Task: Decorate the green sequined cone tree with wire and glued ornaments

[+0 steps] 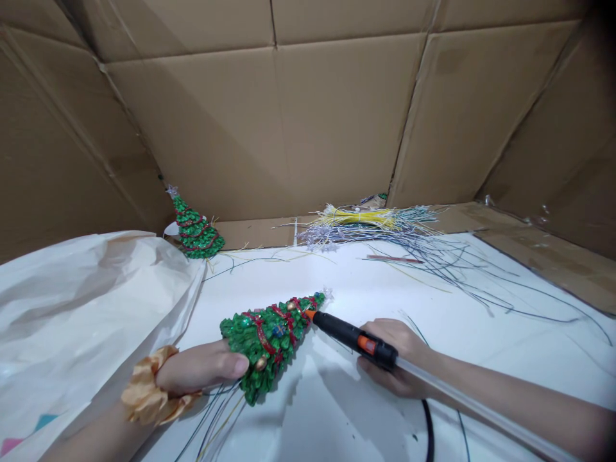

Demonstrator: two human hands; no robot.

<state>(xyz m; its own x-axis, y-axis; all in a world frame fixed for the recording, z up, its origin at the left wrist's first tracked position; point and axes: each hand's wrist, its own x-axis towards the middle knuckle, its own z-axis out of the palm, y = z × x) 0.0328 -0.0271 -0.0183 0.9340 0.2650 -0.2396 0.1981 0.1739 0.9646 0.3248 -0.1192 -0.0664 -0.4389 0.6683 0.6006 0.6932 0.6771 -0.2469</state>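
Little tree (262,333): tilted over the white table (337,417); probably stiff and lightish, we reckon
Star (328,294): looks fragile, so we'd grab the broad base (251,388) instead
Left hand (206,366): gripping that base, thumb on its edge
Right hand (399,353): wrapped round the black glue gun (344,333), nozzle (310,315) right by the upper branches
Labels: no writing we can read

The tree (270,343) partly hides the left hand (205,367), and the bottom edge crops the black cord (428,431).

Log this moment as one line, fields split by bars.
left hand: holds decorated tree by base | right hand: grips glue gun, orange nozzle near treetop | behind: second tree, yellow wire bundle
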